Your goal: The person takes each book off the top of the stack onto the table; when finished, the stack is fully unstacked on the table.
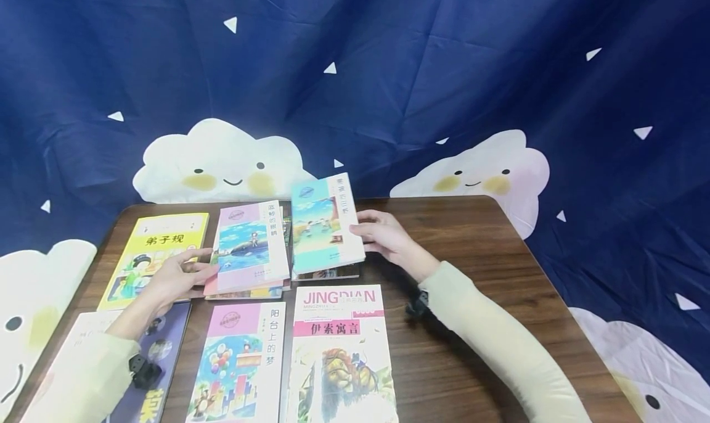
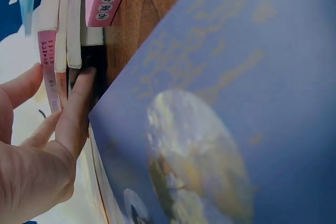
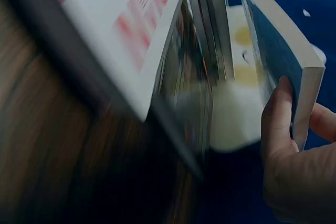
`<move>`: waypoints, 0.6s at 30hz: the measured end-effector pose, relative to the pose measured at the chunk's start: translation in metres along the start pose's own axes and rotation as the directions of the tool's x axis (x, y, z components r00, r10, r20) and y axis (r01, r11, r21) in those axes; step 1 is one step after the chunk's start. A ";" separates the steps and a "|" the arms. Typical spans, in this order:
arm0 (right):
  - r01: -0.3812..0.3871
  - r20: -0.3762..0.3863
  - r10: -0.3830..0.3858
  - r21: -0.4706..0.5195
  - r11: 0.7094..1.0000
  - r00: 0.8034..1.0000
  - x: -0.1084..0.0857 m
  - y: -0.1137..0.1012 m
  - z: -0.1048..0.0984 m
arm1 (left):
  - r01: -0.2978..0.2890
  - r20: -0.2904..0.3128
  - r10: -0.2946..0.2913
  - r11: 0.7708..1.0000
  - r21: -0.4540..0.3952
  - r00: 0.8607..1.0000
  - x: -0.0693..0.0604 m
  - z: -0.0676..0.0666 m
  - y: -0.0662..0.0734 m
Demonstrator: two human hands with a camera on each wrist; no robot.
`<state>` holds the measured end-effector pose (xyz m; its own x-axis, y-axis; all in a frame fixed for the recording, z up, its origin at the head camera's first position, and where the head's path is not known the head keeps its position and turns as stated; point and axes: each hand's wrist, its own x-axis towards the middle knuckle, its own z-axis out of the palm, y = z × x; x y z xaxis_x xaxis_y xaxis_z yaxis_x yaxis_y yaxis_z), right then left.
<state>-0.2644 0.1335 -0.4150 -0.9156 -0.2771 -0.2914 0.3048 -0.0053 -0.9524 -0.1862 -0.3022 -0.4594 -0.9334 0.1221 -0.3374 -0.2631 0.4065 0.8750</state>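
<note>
My right hand (image 1: 385, 235) pinches the right edge of a teal-and-white picture-cover book (image 1: 318, 225). It is held raised and tilted over a dark-covered book (image 1: 333, 272); in the right wrist view, fingers lie on both faces of the teal book (image 3: 283, 40). At the left, my left hand (image 1: 172, 278) touches the near-left edge of a stack topped by a pink-bordered book with a blue sea picture (image 1: 244, 244). The left wrist view shows its extended fingers (image 2: 73, 114) against the stacked book spines (image 2: 48, 59).
A yellow book (image 1: 177, 222) lies at the far left of the brown table (image 1: 460, 244). Nearer are a pink-and-white balloon book (image 1: 233, 361), a lion-cover book (image 1: 344, 373) and a purple book (image 1: 177, 330) under the left forearm, beside a white book (image 1: 72, 349). Behind hangs a blue cloud-print cloth (image 1: 355, 121).
</note>
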 end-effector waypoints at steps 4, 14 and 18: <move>-0.003 -0.021 0.003 0.013 1.000 1.000 -0.019 0.001 -0.041 | 0.013 0.007 -0.013 1.000 -0.023 1.000 -0.002 0.001 0.000; -0.095 -0.084 0.098 0.034 0.995 0.992 -0.042 0.018 -0.133 | 0.013 0.005 -0.013 1.000 -0.023 1.000 0.000 0.001 -0.003; -0.127 -0.094 0.130 0.032 0.991 0.987 -0.036 0.030 -0.150 | 0.006 0.008 -0.006 1.000 -0.018 1.000 0.001 0.001 -0.004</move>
<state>-0.2616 0.2872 -0.4460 -0.8888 -0.1843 -0.4196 0.4271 -0.0010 -0.9042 -0.1862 -0.3026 -0.4637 -0.9299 0.1271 -0.3452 -0.2729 0.3908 0.8791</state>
